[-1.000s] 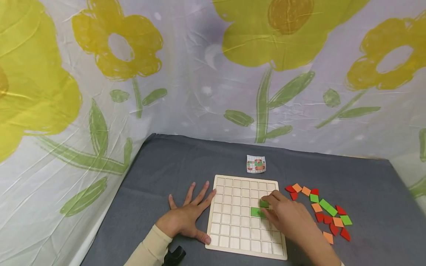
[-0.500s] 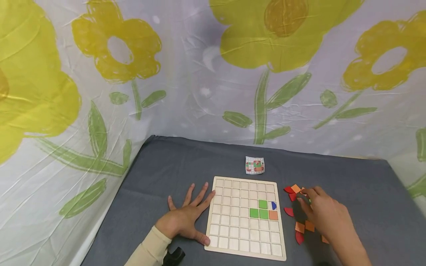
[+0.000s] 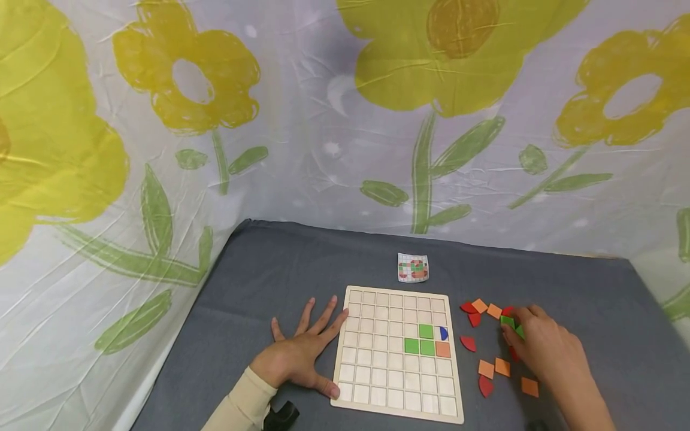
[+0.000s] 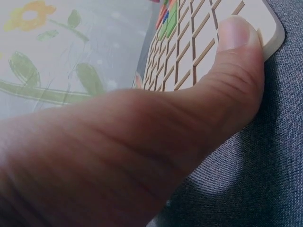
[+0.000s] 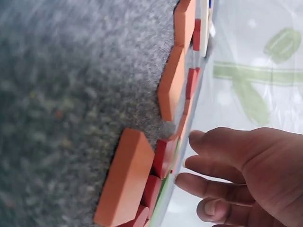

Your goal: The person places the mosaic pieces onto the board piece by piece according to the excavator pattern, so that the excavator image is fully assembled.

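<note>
Left arm: I record a pale cream sleeve, plain and close-fitting, with soft creases across it; its cuff ends at the wrist. Just beside the sleeve I log a black, rounded piece, its full form cut off by the edge of my head feed. Left hand: bare, slim-fingered. My left wrist feed shows a broad thumb with a smooth, rounded nail and fine creases at the joint. Right hand: bare, tapering fingers with rounded fingertips. The right forearm is uncovered as far as my feed reaches.
</note>
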{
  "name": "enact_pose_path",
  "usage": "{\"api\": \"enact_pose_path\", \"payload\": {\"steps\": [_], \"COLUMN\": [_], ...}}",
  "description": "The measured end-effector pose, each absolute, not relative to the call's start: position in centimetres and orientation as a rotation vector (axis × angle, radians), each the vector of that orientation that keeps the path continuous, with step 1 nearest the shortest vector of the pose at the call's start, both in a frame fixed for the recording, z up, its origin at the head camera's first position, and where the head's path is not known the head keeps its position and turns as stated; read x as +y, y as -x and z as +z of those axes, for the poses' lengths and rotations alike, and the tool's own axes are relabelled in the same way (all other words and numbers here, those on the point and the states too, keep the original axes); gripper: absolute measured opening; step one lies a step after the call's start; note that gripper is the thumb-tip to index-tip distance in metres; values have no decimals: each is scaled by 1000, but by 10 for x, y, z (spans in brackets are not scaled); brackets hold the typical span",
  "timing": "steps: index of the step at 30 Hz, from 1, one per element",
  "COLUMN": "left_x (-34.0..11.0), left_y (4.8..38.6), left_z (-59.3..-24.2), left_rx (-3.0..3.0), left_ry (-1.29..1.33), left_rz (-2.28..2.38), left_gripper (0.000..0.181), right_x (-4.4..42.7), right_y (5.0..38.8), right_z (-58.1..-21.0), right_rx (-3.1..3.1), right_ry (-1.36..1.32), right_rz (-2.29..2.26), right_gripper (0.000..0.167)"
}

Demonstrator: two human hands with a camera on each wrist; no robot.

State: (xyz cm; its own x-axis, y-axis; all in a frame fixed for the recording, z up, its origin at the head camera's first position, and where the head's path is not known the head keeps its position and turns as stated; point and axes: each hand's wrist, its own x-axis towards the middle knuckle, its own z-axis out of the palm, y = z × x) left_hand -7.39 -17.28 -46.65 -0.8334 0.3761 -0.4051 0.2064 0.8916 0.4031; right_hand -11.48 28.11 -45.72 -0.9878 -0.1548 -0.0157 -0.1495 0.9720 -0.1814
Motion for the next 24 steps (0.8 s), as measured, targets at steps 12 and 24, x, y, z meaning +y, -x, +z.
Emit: {"api": "enact_pose_path", "payload": {"steps": [12, 24], "left_x": [-173, -174], "left_y": [74, 73], "left_z": [-466, -465], "left_rx": [2551, 2557], "left_ry": [-420, -415], "left_rz": [482, 478], "left_gripper": [140, 140], "right_x": [280, 273], "right_y": [124, 127], "right_z": [-462, -457], "right_rx": [3021, 2943], "right_ry": [233, 237], "right_rz": [-297, -299], "right_gripper": [40, 39]}}
